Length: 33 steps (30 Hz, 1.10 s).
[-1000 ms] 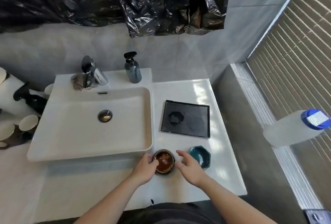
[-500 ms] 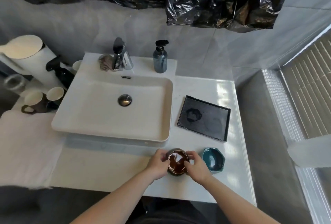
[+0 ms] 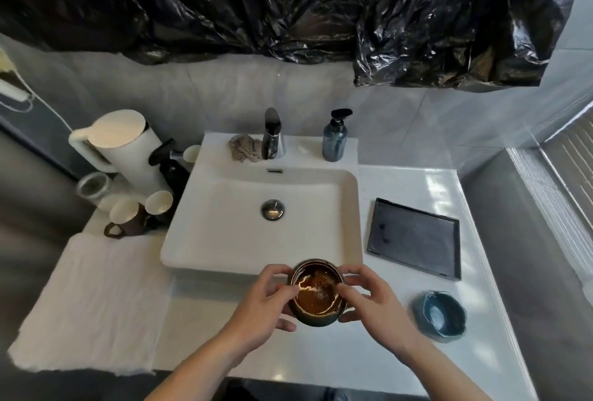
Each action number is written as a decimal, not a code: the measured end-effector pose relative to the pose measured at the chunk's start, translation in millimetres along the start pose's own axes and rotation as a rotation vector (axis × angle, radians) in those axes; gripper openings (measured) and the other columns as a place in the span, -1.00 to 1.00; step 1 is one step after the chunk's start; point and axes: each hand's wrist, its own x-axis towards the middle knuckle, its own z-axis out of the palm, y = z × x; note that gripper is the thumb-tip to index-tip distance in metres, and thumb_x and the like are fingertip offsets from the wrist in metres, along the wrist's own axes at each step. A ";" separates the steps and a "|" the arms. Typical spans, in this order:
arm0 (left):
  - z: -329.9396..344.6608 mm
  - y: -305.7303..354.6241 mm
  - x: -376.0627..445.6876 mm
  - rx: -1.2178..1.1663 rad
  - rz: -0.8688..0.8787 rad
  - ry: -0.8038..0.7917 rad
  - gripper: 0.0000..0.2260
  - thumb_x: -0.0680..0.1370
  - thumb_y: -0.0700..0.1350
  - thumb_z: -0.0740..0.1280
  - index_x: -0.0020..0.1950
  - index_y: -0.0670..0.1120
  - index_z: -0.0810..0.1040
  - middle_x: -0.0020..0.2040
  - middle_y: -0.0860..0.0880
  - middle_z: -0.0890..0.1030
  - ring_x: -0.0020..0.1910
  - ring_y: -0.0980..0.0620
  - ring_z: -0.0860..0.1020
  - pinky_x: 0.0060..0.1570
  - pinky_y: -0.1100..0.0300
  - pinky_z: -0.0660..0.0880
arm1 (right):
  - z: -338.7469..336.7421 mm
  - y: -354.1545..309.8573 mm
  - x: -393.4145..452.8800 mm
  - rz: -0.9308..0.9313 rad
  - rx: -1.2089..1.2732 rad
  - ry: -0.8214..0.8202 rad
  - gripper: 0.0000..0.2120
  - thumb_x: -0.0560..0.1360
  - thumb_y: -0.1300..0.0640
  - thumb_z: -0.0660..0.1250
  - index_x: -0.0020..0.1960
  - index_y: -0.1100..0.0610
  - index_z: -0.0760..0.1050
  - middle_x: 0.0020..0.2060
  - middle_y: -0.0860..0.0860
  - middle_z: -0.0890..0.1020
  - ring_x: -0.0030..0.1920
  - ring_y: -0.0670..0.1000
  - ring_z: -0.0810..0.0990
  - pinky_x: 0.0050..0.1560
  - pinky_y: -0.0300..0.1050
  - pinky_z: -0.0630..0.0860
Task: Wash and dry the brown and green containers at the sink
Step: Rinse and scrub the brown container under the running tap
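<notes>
Head view: both hands hold the brown container (image 3: 316, 293) at the sink's (image 3: 266, 208) front edge.
Left hand (image 3: 264, 302) and right hand (image 3: 373, 301) curl around it; green container (image 3: 439, 312) sits on the table (image 3: 353, 352), right.

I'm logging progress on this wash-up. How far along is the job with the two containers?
Nothing looks washed yet: no water shows at the tap and the sink looks dry. In hand: the left hand and right hand grip the brown container just before the sink. Left: washing and drying it, then the green container, on the counter.
</notes>
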 end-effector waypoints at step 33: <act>-127.6 3.1 326.3 0.053 0.166 0.049 -0.88 0.73 -0.07 0.25 0.10 0.05 0.58 -0.21 0.01 0.68 -0.26 -0.01 0.61 -0.16 0.09 0.57 | 125.4 -111.6 275.3 -0.684 -0.061 0.530 -0.72 0.64 0.04 0.34 0.32 -0.20 0.50 -0.03 -0.14 0.68 -0.17 -0.08 0.70 -0.17 -0.14 0.60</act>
